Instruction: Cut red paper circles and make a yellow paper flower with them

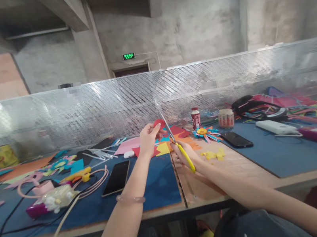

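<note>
My left hand (148, 136) pinches a small rounded piece of red paper (158, 124) above the middle of the table. Close on its right, my right hand (186, 152) grips yellow-handled scissors (187, 158), the blades pointing up and away beside the red paper. Whether the blades touch the paper I cannot tell. Below and behind the hands lie coloured sheets, among them a yellow piece (162, 148) and a pink sheet (129, 145). A layered paper flower (206, 134) with a yellow centre rests to the right of the scissors. Yellow scraps (214, 154) lie nearer me.
A black phone (116, 178) lies left of my forearm, another phone (237, 139) to the right. Cables, a power strip (51, 201) and a yellow glue gun (80, 175) crowd the left. A bottle (195, 117) and jar (226, 118) stand before the perforated metal screen (99, 104).
</note>
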`<state>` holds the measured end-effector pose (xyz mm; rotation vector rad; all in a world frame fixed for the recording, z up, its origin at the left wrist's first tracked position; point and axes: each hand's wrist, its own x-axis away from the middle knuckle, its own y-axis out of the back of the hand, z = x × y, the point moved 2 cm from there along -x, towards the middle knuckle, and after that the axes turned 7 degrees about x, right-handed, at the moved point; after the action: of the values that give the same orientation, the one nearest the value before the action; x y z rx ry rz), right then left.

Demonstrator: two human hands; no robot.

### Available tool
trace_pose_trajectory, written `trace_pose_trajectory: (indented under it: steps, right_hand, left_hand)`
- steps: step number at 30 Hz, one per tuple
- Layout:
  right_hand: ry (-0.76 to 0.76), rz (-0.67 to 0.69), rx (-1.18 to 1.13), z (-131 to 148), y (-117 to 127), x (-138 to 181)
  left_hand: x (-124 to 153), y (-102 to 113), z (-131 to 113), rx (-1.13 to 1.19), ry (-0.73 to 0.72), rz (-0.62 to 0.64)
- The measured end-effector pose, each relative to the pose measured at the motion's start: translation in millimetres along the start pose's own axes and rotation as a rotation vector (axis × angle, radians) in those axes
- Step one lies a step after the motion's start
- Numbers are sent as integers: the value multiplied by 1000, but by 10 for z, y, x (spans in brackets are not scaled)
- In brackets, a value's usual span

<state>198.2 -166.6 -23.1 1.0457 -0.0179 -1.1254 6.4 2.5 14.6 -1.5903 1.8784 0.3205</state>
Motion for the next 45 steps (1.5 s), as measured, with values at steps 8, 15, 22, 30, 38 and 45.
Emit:
trace_pose_trajectory:
  steps: [8, 15, 22, 30, 38, 45]
  right_hand:
    - [-36, 53, 20, -86, -26, 15]
    - [-110, 59, -168, -122, -69, -4]
    - [-63, 63, -241, -180, -94, -1]
    - [-42, 30, -163, -104, -48, -6]
    - [-30, -4, -121, -74, -35, -15]
    - [-33, 66, -217, -78, -33, -22]
  left_hand:
    - [1, 3, -2, 9, -2, 11]
    - [-6, 24, 1, 16, -8, -3]
    - [-20, 55, 12, 19, -15, -26]
    - [-20, 67, 1, 25, -22, -34]
    - [-4, 48, -14, 16, -28, -33]
    - [-3, 61, -21, 6, -33, -45]
